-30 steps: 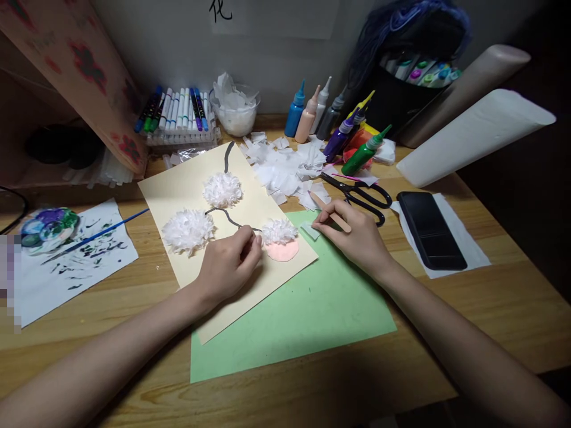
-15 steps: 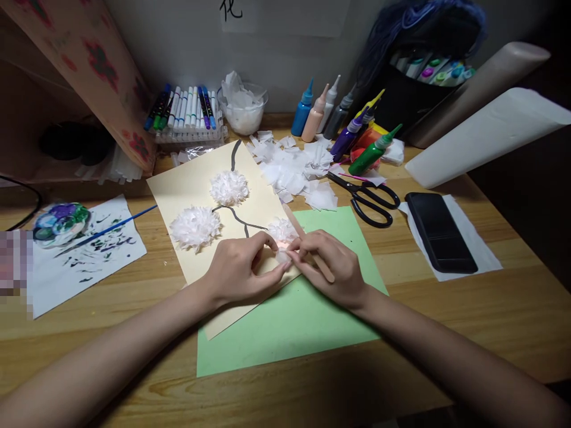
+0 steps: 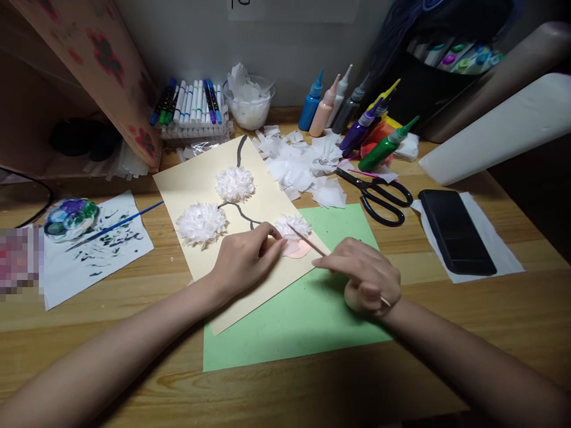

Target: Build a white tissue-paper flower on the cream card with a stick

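Note:
My left hand (image 3: 245,255) rests on the cream card (image 3: 263,285), its thumb and fingertips pinched on a small piece of white tissue paper (image 3: 291,246). A peach-coloured patch (image 3: 304,248) shows beside that piece, below a partly built white paper flower (image 3: 292,224). In my right hand (image 3: 368,276) is a thin wooden stick (image 3: 307,239), its tip pointing up-left over this flower. Two fuller white flowers, one at the left (image 3: 201,224) and one higher up (image 3: 234,183), sit on the card among dark painted stems (image 3: 243,215).
Green paper (image 3: 276,333) lies under the card. Behind are loose tissue squares (image 3: 294,166), black-handled scissors (image 3: 379,196), paint bottles (image 3: 323,113), markers (image 3: 190,104) and a tub of tissue (image 3: 250,107). A phone (image 3: 457,232) lies right; a paintbrush (image 3: 118,224) crosses stained paper (image 3: 120,255) left.
My right hand has drawn back to the right from the left fingertips and turned the stick toward the flower. My left hand stays at the small tissue piece. The view has shifted slightly.

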A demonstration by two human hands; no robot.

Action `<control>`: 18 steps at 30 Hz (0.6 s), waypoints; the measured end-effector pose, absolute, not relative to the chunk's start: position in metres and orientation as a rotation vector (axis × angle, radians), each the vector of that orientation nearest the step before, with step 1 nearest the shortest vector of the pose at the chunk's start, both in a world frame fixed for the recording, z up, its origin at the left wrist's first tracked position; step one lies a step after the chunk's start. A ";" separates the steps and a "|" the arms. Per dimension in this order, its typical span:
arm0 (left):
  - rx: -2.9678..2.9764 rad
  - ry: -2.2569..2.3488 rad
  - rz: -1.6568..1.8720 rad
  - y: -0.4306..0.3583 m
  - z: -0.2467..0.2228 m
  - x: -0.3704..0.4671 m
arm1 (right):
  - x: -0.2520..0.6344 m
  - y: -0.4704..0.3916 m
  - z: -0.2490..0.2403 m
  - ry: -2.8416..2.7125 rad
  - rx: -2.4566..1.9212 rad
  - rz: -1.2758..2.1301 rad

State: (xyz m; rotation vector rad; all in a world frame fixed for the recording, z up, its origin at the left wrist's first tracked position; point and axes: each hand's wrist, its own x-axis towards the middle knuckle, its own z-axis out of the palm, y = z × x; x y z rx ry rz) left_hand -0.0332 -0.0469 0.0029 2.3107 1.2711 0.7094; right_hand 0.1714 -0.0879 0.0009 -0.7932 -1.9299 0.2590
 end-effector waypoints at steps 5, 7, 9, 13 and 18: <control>2.305 1.314 0.670 -0.046 0.004 -0.031 | 0.170 -0.089 0.001 -1.990 -0.783 0.165; 2.309 1.320 0.660 -0.045 0.004 -0.031 | 0.168 -0.088 0.002 -2.010 -0.790 0.187; 2.312 1.324 0.657 -0.045 0.005 -0.031 | 0.168 -0.087 0.002 -2.006 -0.782 0.194; 2.313 1.324 0.634 -0.046 0.006 -0.031 | 0.170 -0.089 -0.003 -1.964 -0.753 0.198; 2.327 1.317 0.623 -0.045 0.006 -0.032 | 0.170 -0.089 -0.001 -1.978 -0.773 0.223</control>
